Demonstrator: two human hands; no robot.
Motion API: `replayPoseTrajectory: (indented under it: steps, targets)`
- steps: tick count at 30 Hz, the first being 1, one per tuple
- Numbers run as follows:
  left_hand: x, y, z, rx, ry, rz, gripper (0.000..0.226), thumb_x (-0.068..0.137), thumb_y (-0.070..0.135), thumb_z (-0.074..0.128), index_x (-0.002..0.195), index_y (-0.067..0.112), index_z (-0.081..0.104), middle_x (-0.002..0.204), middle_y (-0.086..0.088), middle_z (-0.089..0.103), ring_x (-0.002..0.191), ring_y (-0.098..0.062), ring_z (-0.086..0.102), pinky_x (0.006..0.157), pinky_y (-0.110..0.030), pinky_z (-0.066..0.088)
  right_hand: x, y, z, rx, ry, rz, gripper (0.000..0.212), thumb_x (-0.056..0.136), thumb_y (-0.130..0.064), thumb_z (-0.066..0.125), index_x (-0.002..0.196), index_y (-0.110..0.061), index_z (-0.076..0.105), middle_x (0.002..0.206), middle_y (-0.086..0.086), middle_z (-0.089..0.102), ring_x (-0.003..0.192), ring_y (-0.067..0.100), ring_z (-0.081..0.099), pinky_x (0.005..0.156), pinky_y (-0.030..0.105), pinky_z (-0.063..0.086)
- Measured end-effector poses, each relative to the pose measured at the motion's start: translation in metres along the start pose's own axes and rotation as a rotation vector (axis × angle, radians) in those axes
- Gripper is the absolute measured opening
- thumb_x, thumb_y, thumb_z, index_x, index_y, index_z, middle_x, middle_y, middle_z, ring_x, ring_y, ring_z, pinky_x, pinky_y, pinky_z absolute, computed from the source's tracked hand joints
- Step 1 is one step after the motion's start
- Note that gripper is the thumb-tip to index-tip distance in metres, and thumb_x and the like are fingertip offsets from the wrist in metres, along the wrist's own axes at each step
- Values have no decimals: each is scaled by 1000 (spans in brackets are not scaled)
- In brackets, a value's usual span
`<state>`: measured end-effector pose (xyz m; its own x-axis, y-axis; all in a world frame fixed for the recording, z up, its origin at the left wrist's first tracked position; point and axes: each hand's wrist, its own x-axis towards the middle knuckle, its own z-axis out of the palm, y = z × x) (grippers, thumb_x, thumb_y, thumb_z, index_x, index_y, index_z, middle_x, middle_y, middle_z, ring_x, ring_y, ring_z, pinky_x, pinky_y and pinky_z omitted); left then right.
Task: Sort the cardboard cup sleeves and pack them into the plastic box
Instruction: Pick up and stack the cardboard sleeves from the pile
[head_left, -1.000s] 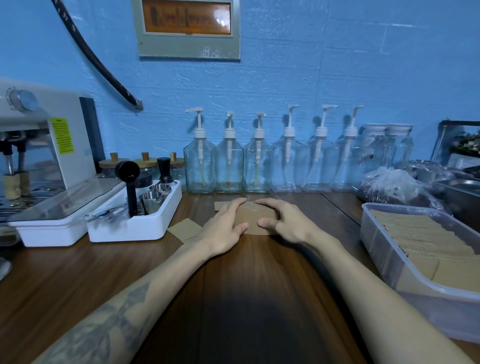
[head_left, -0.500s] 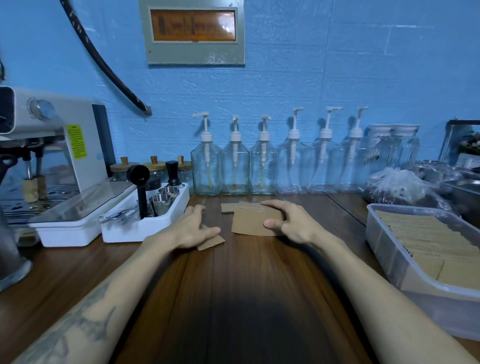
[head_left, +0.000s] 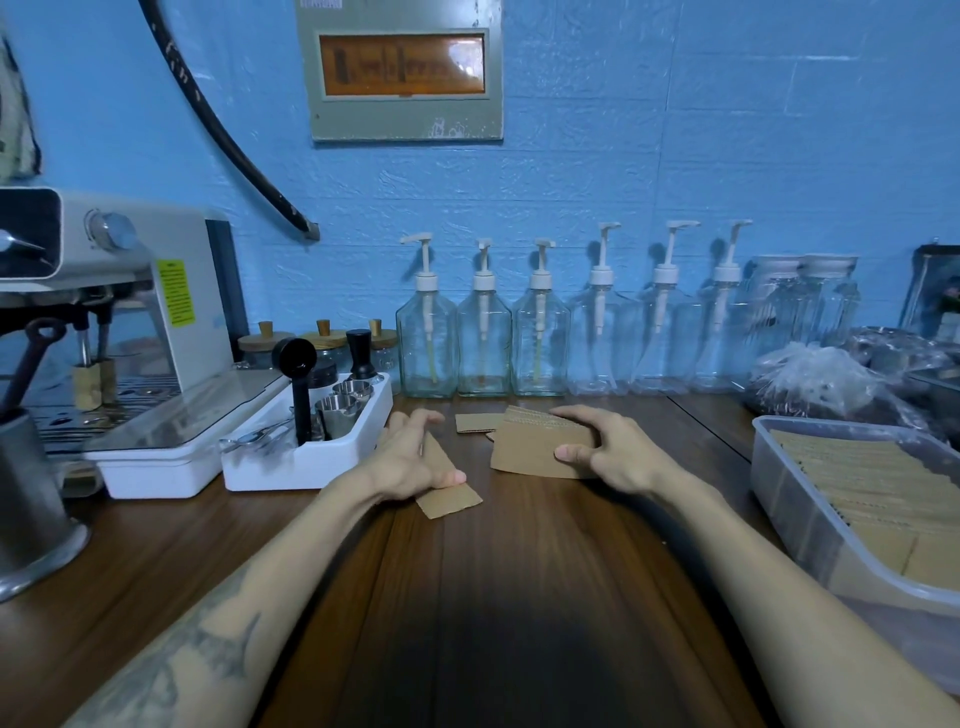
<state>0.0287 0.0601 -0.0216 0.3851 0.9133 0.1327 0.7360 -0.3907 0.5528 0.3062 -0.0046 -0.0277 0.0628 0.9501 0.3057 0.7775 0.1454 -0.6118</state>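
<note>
My right hand (head_left: 608, 452) grips a stack of brown cardboard cup sleeves (head_left: 530, 447), tilted up off the wooden counter, thumb on the front face. My left hand (head_left: 410, 457) lies over a single loose sleeve (head_left: 449, 501) to the left of the stack, thumb touching it; whether it pinches it is not plain. Another loose sleeve (head_left: 475, 422) lies flat behind, near the bottles. The clear plastic box (head_left: 795, 499) stands at the right, with rows of sleeves (head_left: 862, 478) packed inside.
A white tray (head_left: 306, 467) with metal cups and a black tamper sits left of my left hand, beside an espresso machine (head_left: 119, 312). Several pump bottles (head_left: 483, 338) line the blue wall. A plastic bag (head_left: 815, 384) lies behind the box. A metal jug (head_left: 31, 499) stands far left.
My left hand left the stack and moved left onto a single loose sleeve. My right hand kept the stack and tilted it up off the counter.
</note>
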Motion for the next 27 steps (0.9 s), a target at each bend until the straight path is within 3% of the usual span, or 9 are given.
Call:
replayPoseTrajectory:
  steps: [2,5,7,13,16,21,25,27]
  targets:
    - [-1,2,-2,-146,20,20,78,76,23,84,141,22,40,135,-7,38,126,-21,40,111,-34,35,0,0,0,0,-2,-1,52,86,-33,74,134,-40,55,125,-4,62,116,18,55,102,35,43]
    - [-3,5,-4,-441,85,10,65,80,2,77,136,15,48,108,-3,53,99,-14,55,82,-18,48,-1,0,0,3,-8,-3,52,87,-32,73,134,-40,55,125,-3,62,116,18,55,101,34,43]
    - [-3,6,-6,-593,124,-10,58,81,-3,74,133,12,53,92,-1,54,89,-12,57,71,-19,48,-1,0,-1,-1,-6,-3,52,87,-32,73,134,-39,55,126,-2,62,116,18,55,101,34,42]
    - [-3,11,-11,-862,252,-4,53,80,-9,72,128,8,56,97,-10,69,89,-20,67,72,-27,54,-2,-2,-1,2,-8,-6,52,87,-31,73,136,-37,54,127,-1,62,115,18,55,100,33,42]
    - [-7,18,-19,-983,359,86,54,78,2,79,124,18,57,98,-9,74,90,-22,71,72,-31,58,-2,-2,-2,5,-13,-7,52,88,-31,73,136,-37,54,127,-1,61,115,19,55,101,34,43]
    - [-9,24,-13,-742,250,305,49,80,15,80,117,35,56,95,3,77,86,-15,73,62,-24,57,-1,-2,-1,-5,-9,-10,53,88,-30,73,136,-37,54,127,0,61,117,20,55,104,37,43]
    - [-1,14,2,-248,77,383,45,85,19,75,122,32,54,111,1,67,106,-17,63,89,-35,53,-2,-2,-1,5,-10,-5,53,88,-29,73,137,-36,53,127,-1,62,118,19,55,104,35,42]
    - [2,5,2,-106,21,393,38,88,20,72,122,29,58,105,-6,66,94,-20,63,86,-35,51,-3,-2,-1,11,-12,-8,53,89,-27,72,138,-35,53,128,0,61,120,18,54,105,34,40]
